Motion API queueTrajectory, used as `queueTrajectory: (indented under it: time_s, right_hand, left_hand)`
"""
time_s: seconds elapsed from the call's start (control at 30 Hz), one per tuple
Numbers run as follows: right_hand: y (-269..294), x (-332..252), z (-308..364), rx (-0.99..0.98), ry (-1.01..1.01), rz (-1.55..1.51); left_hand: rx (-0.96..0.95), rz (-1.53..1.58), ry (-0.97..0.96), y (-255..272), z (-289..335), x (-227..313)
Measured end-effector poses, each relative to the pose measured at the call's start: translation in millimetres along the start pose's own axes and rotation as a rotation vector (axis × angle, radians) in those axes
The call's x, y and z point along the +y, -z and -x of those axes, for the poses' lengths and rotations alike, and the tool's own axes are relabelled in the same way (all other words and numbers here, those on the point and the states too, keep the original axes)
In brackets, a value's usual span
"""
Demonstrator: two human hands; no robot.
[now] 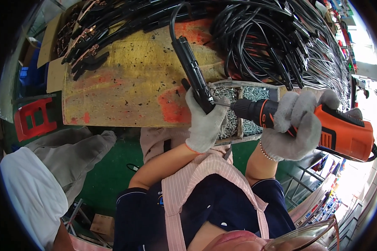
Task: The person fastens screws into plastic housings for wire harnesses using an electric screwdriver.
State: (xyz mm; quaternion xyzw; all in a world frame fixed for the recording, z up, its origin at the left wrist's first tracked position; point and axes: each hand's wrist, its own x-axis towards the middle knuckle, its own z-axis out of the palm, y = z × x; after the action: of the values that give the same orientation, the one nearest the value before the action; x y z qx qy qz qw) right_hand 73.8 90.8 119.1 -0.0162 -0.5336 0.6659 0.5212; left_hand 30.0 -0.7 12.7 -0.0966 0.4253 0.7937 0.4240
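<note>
My left hand (pixel 206 125), in a pale work glove, is closed around the lower end of a black tubular handle (pixel 191 67) with a black cable running from its top. My right hand (pixel 297 129), in a grey glove, grips an orange and black power screwdriver (pixel 343 133), held level and pointing left. Its thin bit (pixel 222 103) reaches the side of the handle beside my left thumb; whether it sits in a screw is too small to tell. Beneath both hands is a divided box of screws (pixel 255 90) at the table's near edge.
Coiled black cables (pixel 255 46) lie at the back of the worn yellow table (pixel 121 96). Black clamps with copper-coloured parts (pixel 88 54) pile up at far left, next to a cardboard box (pixel 50 46). A red stool (pixel 34 118) and a person's white sleeve (pixel 31 184) are on the left.
</note>
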Motion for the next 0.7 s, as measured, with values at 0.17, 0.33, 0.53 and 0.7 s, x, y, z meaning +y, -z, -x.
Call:
queueTrajectory:
  time_s: [0.17,0.33,0.53,0.7]
  right_hand:
    - [-15,8,-6,-0.013,-0.089,0.059]
    - [-17,19,-15,0.025,-0.086,0.061]
    - [-14,23,-13,-0.029,-0.091,0.002]
    - [-23,21,-10,0.14,-0.1,0.072]
  left_hand:
    - [0.024,0.039,0.024,0,-6,1]
    - [0.002,0.001,0.028,6,-11,5]
    - [0.013,0.093,0.001,6,-12,0]
    - [0.01,0.074,-0.005,8,-7,4]
